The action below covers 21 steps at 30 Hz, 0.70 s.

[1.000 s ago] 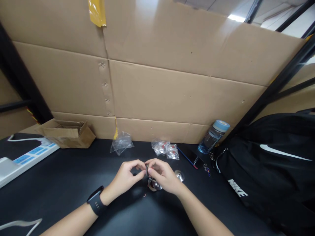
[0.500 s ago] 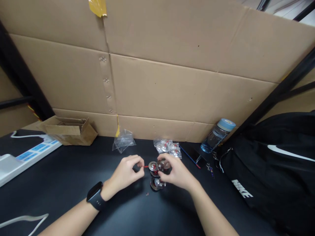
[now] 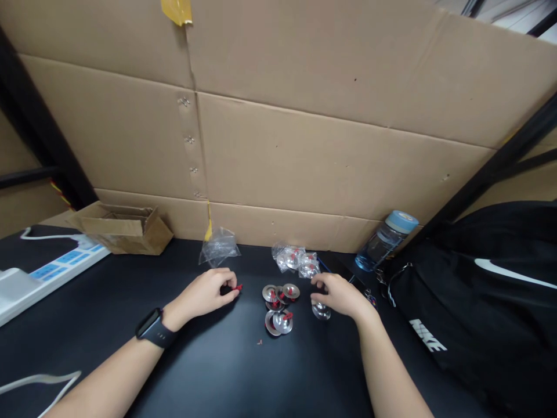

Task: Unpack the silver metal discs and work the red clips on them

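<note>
On blk table (image 3: 213,371), L hand (image 3: 209,295) pinches small red bit (image 3: 238,287) at fingertips. R hand (image 3: 342,296) is curled over lone disc (image 3: 321,313); can't tell if gripping it. More discs (image 3: 284,325) w/ red on them lie btwn hands, 2 overlapping clusters. Bagged discs (image 3: 308,268) behind, nr wall (image 3: 287,157); bottle (image 3: 378,249) to their R.

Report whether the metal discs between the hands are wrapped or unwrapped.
Unwrapped: the metal discs lie on the black table with bare rims and red pieces showing, no film over them.
</note>
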Tool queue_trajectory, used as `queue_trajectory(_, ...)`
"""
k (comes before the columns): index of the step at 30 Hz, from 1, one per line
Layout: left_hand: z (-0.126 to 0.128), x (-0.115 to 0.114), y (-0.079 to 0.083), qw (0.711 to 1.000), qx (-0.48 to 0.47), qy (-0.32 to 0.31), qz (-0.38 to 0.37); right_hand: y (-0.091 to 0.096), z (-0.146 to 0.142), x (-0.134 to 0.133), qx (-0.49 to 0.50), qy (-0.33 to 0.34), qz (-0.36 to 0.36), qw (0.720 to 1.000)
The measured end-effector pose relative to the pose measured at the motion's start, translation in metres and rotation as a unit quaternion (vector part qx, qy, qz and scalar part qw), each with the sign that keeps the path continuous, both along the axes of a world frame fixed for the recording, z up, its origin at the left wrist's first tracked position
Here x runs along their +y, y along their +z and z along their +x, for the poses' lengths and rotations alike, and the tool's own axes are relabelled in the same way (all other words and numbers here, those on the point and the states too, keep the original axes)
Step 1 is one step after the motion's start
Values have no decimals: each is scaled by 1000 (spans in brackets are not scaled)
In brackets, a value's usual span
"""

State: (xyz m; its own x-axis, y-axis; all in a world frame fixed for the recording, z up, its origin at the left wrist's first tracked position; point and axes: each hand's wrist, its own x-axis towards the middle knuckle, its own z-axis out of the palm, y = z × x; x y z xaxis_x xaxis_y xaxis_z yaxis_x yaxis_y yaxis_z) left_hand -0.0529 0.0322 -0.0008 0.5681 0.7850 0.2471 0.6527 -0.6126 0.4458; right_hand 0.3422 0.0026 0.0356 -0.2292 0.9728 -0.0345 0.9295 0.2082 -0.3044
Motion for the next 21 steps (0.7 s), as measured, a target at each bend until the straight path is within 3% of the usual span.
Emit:
queue_trajectory(4,3,-2,-1,1000,-11,-28,1,-16,-2,14,4,-12,106,994)
queue_trajectory(9,2,0,-2,999,2,-49,-18,-34,-3,26,-18,-22,87,996)
queue_trajectory(21,3,-11,17,990,-19,-117,-82,-22,-17,26,-19,-81,124,989)
